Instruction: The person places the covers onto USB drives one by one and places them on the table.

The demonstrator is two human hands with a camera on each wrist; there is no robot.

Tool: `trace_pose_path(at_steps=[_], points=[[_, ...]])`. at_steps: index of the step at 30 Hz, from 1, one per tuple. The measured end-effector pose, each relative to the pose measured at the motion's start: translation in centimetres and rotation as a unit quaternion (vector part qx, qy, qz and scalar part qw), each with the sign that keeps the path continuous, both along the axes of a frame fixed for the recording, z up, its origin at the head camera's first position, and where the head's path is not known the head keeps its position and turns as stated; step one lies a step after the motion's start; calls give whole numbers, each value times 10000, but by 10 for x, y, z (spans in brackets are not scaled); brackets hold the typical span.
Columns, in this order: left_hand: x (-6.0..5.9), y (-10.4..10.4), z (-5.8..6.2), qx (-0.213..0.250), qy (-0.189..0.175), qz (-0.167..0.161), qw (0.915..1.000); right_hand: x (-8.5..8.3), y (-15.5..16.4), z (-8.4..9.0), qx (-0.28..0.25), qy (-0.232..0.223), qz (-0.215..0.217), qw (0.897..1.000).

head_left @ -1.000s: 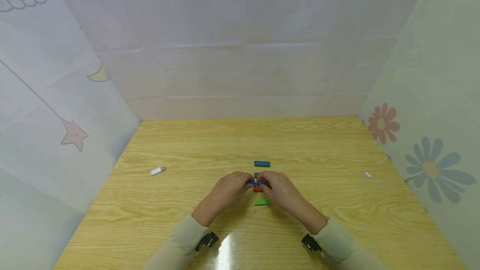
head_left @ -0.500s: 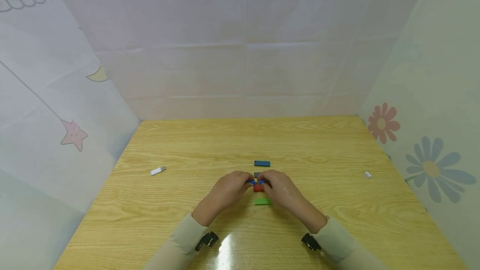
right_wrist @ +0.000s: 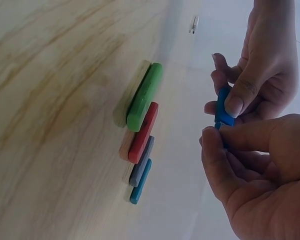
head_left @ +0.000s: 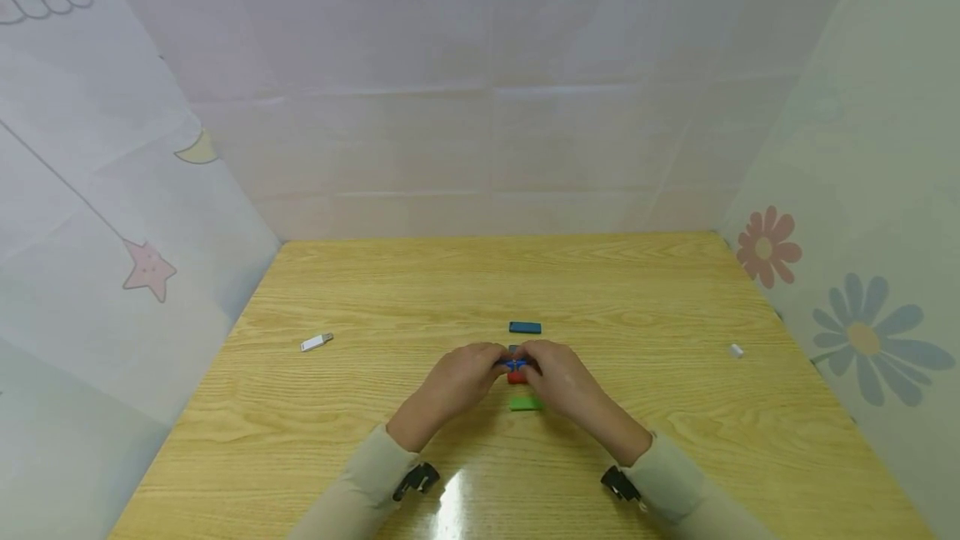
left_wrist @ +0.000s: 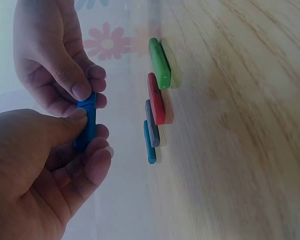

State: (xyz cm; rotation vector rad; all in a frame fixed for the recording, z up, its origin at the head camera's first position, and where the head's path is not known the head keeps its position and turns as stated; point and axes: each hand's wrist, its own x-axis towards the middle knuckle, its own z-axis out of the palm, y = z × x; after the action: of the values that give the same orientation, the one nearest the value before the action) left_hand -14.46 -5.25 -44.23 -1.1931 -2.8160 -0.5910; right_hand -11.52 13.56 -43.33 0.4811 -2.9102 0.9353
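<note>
While raised, both hands [head_left: 513, 373] pinch the blue stick [left_wrist: 86, 122].

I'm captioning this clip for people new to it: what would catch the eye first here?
Both hands meet at the table's middle: the left hand and right hand pinch a small blue stick between them, held above the wooden table. Beneath lies a row of flat sticks: green stick, red stick, grey stick and dark blue stick.

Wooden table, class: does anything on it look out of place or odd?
Yes: a white USB stick lies alone far left, and its apparent cap lies far right, both well apart from the row of coloured sticks by the hands.
</note>
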Motion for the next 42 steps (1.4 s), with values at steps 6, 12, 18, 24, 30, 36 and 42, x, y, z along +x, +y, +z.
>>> trace_pose_path(at_steps=[6, 12, 18, 24, 30, 36, 42], points=[[-2, 3, -1, 205, 16, -80, 9998, 0, -1, 0, -269, -12, -206, 9994], [-2, 6, 1, 275, 317, -119, 9990, 1, -5, 1, -435, 118, -422, 9981], [-3, 8, 1, 263, 174, -8, 9995, 1, -9, 2, -541, 106, -565, 9969], [-3, 3, 0, 124, -174, 36, 9998, 0, -10, 2, -619, -93, -588, 9963], [-1, 0, 1, -57, 405, -18, 9992, -3, -10, 2, -877, -628, -472, 9930], [-3, -8, 0, -511, 649, 296, 9961, 0, -1, 0, -506, -655, -529, 9952], [-6, -21, -5, -675, 821, 424, 9934, 1, 17, 1, -402, -629, -669, 9950]])
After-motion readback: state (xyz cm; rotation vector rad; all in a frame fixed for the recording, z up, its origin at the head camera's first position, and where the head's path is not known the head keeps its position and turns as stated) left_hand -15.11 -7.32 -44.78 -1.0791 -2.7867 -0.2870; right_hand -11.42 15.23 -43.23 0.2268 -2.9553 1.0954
